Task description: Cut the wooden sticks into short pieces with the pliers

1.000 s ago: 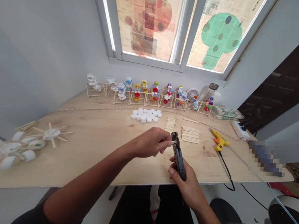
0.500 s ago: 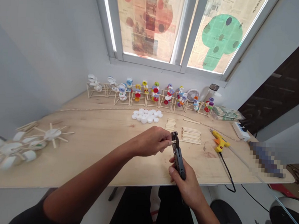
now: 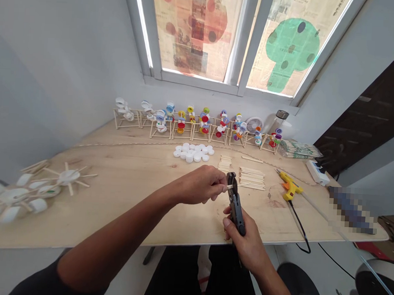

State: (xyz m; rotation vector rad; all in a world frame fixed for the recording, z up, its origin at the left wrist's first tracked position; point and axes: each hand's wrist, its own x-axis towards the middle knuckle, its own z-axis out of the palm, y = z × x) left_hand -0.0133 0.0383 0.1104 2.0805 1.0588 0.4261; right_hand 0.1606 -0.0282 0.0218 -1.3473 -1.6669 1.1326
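Note:
My left hand [image 3: 213, 183] is closed in a pinch on a thin wooden stick [image 3: 243, 185], whose far end sticks out to the right. The stick passes across the jaws of dark cutting pliers [image 3: 235, 206]. My right hand [image 3: 245, 238] is wrapped round the handles, and the tool points away from me, over the table's front part. Just beyond the jaws lie rows of cut wooden sticks [image 3: 252, 178] and a smaller bundle of short sticks [image 3: 225, 162]. A cluster of white bottle caps [image 3: 192, 152] sits behind my left hand.
Stick-and-cap wheels on frames [image 3: 205, 123] line the table's [image 3: 121, 196] back. At left lie white cap wheels [image 3: 14, 196] and a spoked wheel [image 3: 69, 177]. To the right are a yellow glue gun [image 3: 290, 186] with its cord, a power strip [image 3: 317, 172] and bagged sticks [image 3: 300, 150].
Both hands hold almost the same place. The pliers and my right hand have shifted very slightly, with the stick still across the jaws.

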